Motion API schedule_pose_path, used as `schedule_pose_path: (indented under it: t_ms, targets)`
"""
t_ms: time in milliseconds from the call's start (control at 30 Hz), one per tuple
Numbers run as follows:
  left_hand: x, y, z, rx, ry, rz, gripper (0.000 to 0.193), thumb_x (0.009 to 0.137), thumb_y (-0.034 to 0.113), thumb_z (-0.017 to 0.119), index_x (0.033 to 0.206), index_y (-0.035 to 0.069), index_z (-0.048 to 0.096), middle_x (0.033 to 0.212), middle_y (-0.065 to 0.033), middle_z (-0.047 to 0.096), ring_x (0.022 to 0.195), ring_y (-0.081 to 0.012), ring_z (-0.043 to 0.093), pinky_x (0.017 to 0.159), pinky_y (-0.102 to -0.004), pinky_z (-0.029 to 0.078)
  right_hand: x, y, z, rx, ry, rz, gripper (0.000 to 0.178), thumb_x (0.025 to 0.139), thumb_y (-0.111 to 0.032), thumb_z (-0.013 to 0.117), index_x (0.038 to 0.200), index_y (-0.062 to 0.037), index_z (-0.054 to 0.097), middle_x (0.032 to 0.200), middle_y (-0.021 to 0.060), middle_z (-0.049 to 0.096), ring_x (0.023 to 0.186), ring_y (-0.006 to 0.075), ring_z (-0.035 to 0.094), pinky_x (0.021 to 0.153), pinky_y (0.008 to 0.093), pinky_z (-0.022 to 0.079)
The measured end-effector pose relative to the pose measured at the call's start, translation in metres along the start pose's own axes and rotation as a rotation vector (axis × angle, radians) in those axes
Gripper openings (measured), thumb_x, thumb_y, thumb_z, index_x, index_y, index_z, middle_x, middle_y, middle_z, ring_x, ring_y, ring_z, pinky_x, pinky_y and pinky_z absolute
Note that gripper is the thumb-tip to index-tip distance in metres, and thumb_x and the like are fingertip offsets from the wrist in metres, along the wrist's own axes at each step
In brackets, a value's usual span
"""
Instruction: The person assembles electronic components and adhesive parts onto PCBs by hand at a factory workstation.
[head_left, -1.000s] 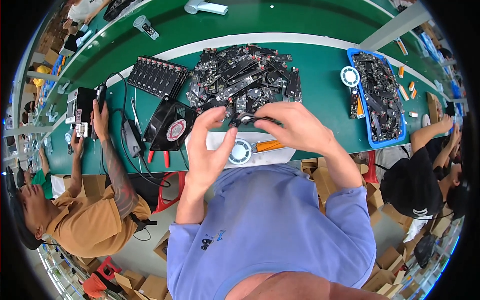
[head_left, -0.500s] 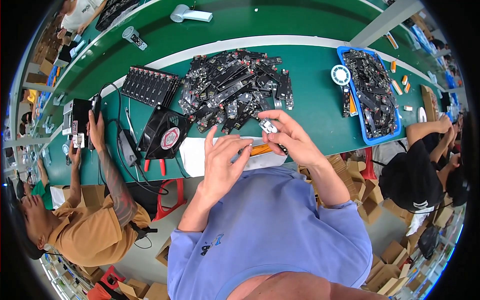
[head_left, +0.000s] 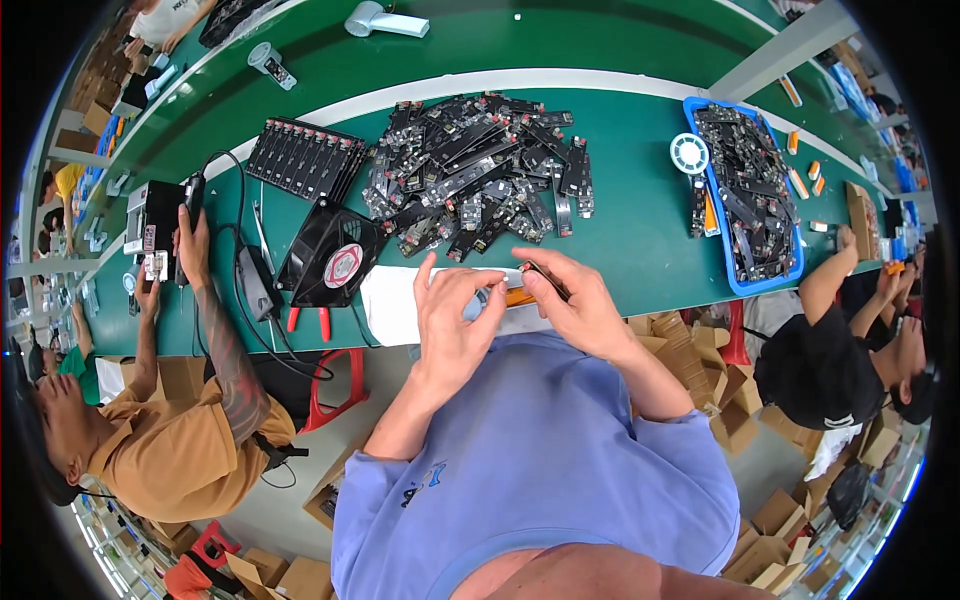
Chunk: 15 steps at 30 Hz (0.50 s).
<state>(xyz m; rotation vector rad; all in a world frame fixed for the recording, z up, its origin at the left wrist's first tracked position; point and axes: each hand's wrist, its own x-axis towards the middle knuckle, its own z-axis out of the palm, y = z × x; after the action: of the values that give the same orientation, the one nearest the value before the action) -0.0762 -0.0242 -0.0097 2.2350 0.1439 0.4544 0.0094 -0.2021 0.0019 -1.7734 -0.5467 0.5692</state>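
The table's [head_left: 640,230] near edge runs just in front of the person's torso, and its far edge is bordered by a white strip [head_left: 600,82]. Bare green surface stretches between the heap of circuit boards [head_left: 480,180] and the blue tray [head_left: 800,262] by the right end, giving the right hand room on that side.

The heap lies beyond the hands, toward the far edge. To its left is a stack of black panels [head_left: 305,160]; nearer, a black fan [head_left: 335,260] stands tilted close to the left hand's side, with red-handled pliers [head_left: 325,322] at the near edge and a black adapter [head_left: 258,282] with its cable farther left. The tray is full of boards, and a round white fan piece [head_left: 690,154] sits at its left rim.

Both hands meet over a white cloth [head_left: 390,305] at the near edge, above an orange battery [head_left: 518,297] partly hidden by them. The right hand [head_left: 575,305] grasps a dark board [head_left: 548,280] between thumb and fingers. The left hand [head_left: 450,315] has thumb and forefinger brought together beside it; whether they pinch something cannot be told.
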Motion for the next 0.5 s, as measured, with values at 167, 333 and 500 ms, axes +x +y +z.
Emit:
schedule_pose_path:
  t_ms: [167, 333, 500]
  targets:
    - [0.0, -0.001, 0.001, -0.034, -0.007, -0.016, 0.01, 0.089, 0.01, 0.077, 0.099, 0.009, 0.076, 0.094, -0.0029, 0.075, 0.095, -0.0223, 0.069, 0.12, -0.0501, 0.031, -0.002, 0.0, 0.002, 0.028, -0.016, 0.055, 0.03, 0.107, -0.011, 0.062, 0.135, -0.0008, 0.058, 0.095, 0.0139, 0.073, 0.084, 0.0167, 0.069, 0.075, 0.0345, 0.055]
    - [0.0, -0.003, 0.003, -0.017, 0.009, 0.017, 0.01, 0.089, 0.01, 0.078, 0.099, 0.009, 0.075, 0.094, -0.0022, 0.075, 0.094, -0.0225, 0.069, 0.116, -0.0503, 0.036, -0.002, 0.008, 0.009, 0.104, 0.026, -0.075, 0.029, 0.106, -0.009, 0.062, 0.134, -0.0009, 0.056, 0.096, 0.0147, 0.075, 0.084, 0.0172, 0.072, 0.074, 0.0343, 0.056]
    - [0.0, -0.002, 0.007, 0.077, 0.071, 0.117, 0.013, 0.088, 0.008, 0.078, 0.099, 0.009, 0.074, 0.092, -0.0019, 0.075, 0.091, -0.0223, 0.07, 0.113, -0.0479, 0.04, -0.003, 0.009, 0.011, 0.027, 0.046, -0.003, 0.032, 0.104, -0.005, 0.065, 0.135, 0.001, 0.057, 0.099, 0.0111, 0.076, 0.088, 0.0159, 0.074, 0.077, 0.031, 0.059]
